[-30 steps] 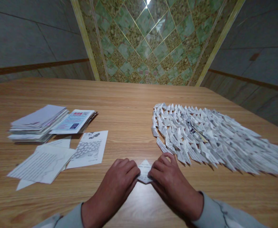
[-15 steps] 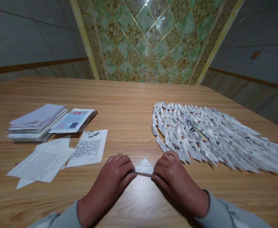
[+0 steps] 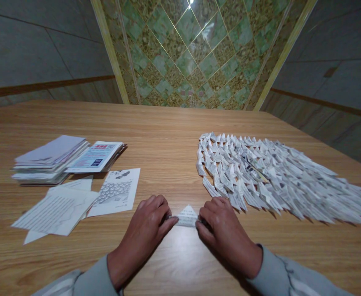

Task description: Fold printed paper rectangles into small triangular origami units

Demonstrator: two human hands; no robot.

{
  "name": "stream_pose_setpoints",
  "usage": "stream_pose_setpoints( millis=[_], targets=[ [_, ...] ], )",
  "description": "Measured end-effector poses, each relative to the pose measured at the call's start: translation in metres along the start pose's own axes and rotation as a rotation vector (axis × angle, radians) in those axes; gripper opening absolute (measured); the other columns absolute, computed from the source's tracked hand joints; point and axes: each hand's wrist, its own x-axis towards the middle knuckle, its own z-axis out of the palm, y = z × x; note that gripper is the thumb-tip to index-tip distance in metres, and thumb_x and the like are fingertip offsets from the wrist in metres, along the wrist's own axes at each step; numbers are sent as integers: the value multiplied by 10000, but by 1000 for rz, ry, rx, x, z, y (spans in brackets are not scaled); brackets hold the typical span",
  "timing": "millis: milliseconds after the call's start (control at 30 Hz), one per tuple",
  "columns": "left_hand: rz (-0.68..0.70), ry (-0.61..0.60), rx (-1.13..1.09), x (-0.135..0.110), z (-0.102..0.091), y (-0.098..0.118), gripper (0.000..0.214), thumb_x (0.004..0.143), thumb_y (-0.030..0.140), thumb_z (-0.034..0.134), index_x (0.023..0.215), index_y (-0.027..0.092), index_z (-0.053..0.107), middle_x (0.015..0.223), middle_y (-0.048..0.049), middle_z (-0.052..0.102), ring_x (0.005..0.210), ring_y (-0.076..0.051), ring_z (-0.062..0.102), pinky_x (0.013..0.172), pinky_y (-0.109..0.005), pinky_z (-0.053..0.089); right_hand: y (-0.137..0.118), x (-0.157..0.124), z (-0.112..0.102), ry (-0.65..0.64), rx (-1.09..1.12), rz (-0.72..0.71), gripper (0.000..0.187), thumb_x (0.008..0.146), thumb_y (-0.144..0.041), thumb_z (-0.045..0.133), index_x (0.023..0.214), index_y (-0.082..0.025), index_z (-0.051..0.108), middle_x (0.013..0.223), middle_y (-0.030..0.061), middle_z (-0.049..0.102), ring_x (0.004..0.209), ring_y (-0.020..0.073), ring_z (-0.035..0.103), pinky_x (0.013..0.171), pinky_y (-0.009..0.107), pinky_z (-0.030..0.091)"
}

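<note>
A small folded triangle of printed paper [image 3: 187,216] lies on the wooden table [image 3: 168,131] between my hands. My left hand [image 3: 146,230] pinches its left corner with curled fingers. My right hand [image 3: 222,230] pinches its right corner the same way. Both hands rest on the table near its front edge. To the right of my right hand spreads a wide heap of several similar folded paper pieces [image 3: 269,176].
A stack of paper sheets and leaflets [image 3: 63,158] sits at the left. In front of it lie loose printed sheets [image 3: 75,199]. A tiled wall with a green diamond pattern rises behind the table's far edge.
The paper piece went from a diamond shape to a flat triangle as its lower part was folded up. Both hands shifted slightly away from me while keeping hold of its corners.
</note>
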Motion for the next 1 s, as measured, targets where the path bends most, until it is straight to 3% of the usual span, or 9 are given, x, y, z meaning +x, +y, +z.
stream_pose_setpoints(
  millis=[333,467,567,733,1000],
  targets=[
    [-25,-18,92,3,-3,4,175,904,281,698,788,171,627,872,-53,615,849,-262,578,753,-381,413,1,-1,0,43,-79,-2,143,813,-143,770,816,-193,636,824,15,640,847,224,538,862,374,354],
    [-37,-17,81,4,-2,4,175,898,275,706,783,173,623,859,-46,617,846,-257,582,754,-376,409,-7,-5,1,100,-110,-211,171,873,-142,741,996,-209,643,974,25,662,918,222,533,949,398,317],
    [-39,-5,80,5,-2,4,169,893,270,712,783,175,626,854,-44,617,845,-259,580,749,-374,405,-15,-11,8,74,-131,-337,159,900,-145,710,1028,-194,630,952,15,657,902,209,528,1043,415,257],
    [-39,1,70,4,-1,2,176,891,279,714,775,178,629,850,-47,616,844,-260,577,744,-373,406,-18,-20,20,52,-167,-326,210,883,-138,706,1070,-184,620,948,19,655,900,219,525,1085,434,217],
    [-48,43,63,1,-6,-3,179,859,292,750,781,187,628,842,-35,617,827,-254,579,726,-372,421,-10,-29,16,127,-203,-255,118,872,-114,692,910,-203,625,868,10,642,863,216,520,1096,448,223]
  ],
)
